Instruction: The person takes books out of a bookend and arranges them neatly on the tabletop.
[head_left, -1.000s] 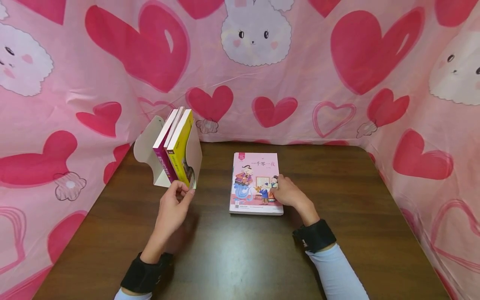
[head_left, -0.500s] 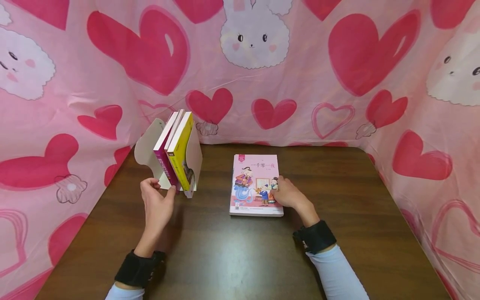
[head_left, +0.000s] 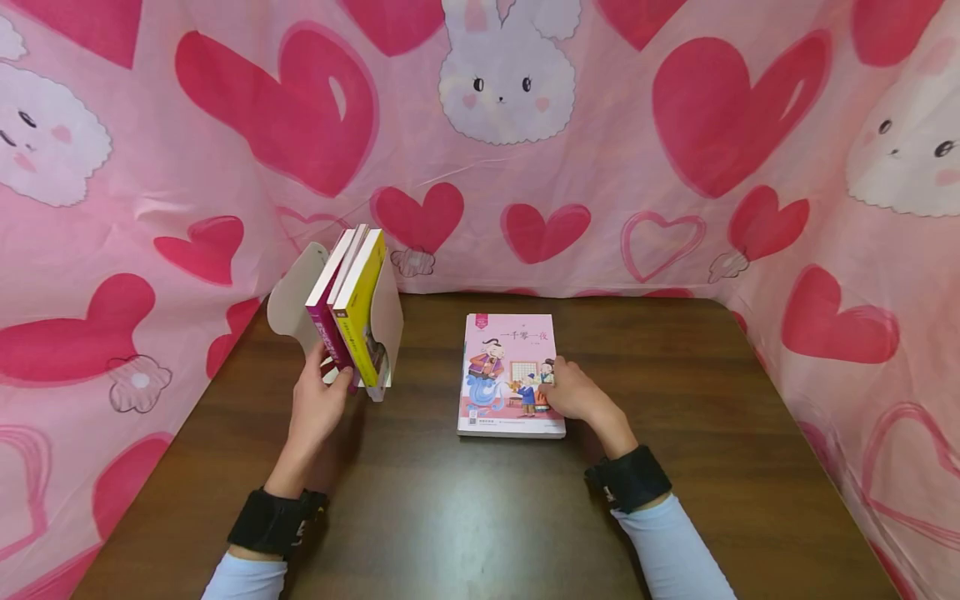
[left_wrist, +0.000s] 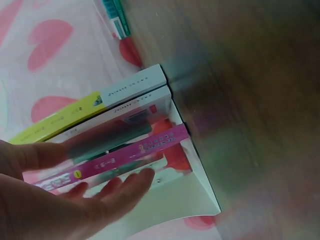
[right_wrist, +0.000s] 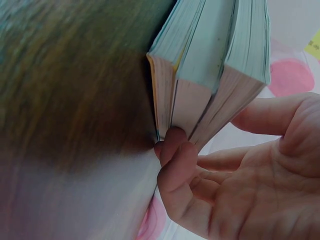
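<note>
Upright books stand in a white bookend [head_left: 296, 292] at the left: a purple book [head_left: 330, 337], a white one [left_wrist: 120, 117] and a yellow book [head_left: 358, 333]. My left hand [head_left: 318, 404] is at the purple book's spine, fingers along its left side and thumb on its other side. In the left wrist view the thumb stands apart from the purple spine. A stack of three books lies flat, a pink picture-covered book [head_left: 510, 358] on top. My right hand [head_left: 577, 392] holds the stack's right edge, fingers curled against the page edges and thumb by the top cover.
The brown wooden table [head_left: 480, 517] runs back to a pink curtain [head_left: 480, 167] printed with hearts and rabbits, which also hangs at both sides. The bookend stands near the table's back left corner.
My left hand has moved left from the yellow book to the purple one, its fingers now passing along the purple book's left side. The right hand stays at the stack.
</note>
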